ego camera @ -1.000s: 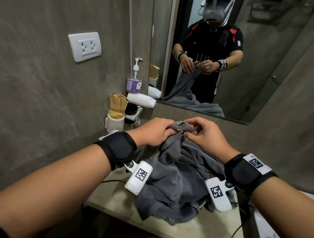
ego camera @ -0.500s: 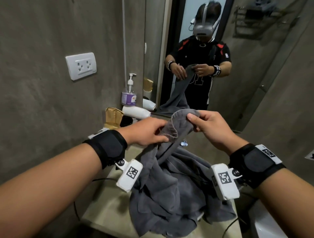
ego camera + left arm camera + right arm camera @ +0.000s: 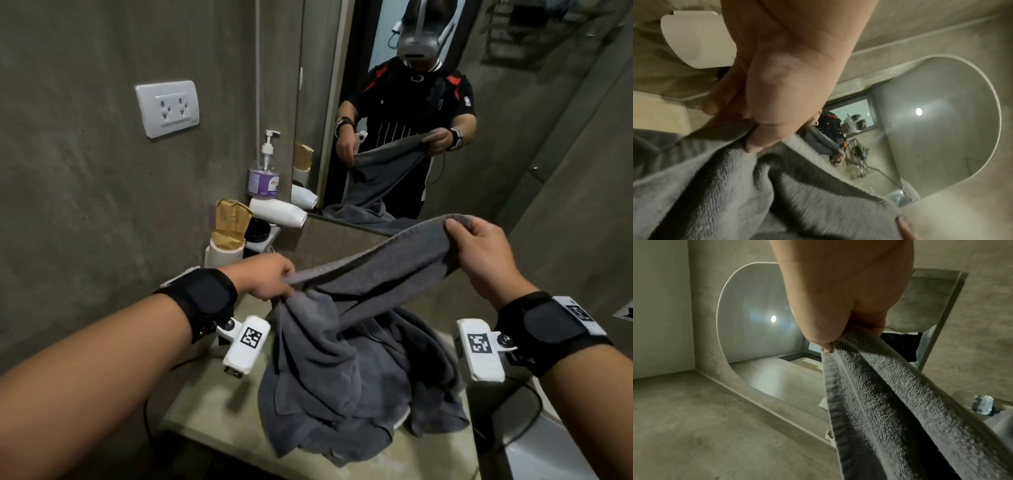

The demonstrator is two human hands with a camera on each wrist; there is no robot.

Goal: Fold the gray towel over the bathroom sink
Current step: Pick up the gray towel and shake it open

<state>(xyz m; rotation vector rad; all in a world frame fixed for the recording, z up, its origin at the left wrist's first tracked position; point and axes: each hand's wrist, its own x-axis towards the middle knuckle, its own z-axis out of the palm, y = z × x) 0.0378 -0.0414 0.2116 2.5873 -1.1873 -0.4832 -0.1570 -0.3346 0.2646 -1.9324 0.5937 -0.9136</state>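
The gray towel (image 3: 346, 349) hangs in a crumpled heap over the sink, whose white rim (image 3: 401, 420) peeps out below it. One hem is stretched between my hands. My left hand (image 3: 270, 279) pinches the hem low at the left; in the left wrist view the left hand (image 3: 748, 128) has thumb and fingers closed on the gray towel (image 3: 740, 186). My right hand (image 3: 474, 240) grips the hem higher at the right. In the right wrist view the right hand (image 3: 838, 337) holds the bunched gray towel (image 3: 879, 394).
A concrete counter (image 3: 219, 404) carries the sink. At the back left stand a soap pump bottle (image 3: 264, 171), a white hair dryer (image 3: 279, 210) and a white cup with brown paper (image 3: 227, 236). A wall socket (image 3: 167, 108) is on the left wall. The mirror (image 3: 513, 120) is behind.
My hands have moved apart along the towel's hem. The right hand rose and went right, the left stayed low, and the hem is now pulled out between them.
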